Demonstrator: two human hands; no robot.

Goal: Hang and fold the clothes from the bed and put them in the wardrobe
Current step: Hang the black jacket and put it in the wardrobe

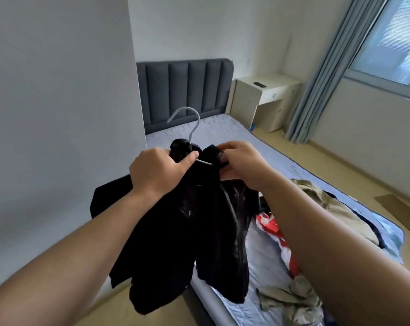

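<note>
A black jacket [187,231] hangs in the air over the near corner of the bed [223,132], draped on a grey wire hanger [190,121] whose hook sticks up above the collar. My left hand [157,172] grips the jacket's left shoulder together with the hanger's arm. My right hand [241,161] pinches the right side of the collar. On the mattress to the right lie an olive garment [328,203], a red and white garment [277,234] and another olive piece [293,300].
A white wall panel [65,114] stands close on the left. A dark padded headboard [187,90] is at the far end, with a pale bedside table [267,100] beside it. A grey curtain [324,78] and a window [392,43] are on the right.
</note>
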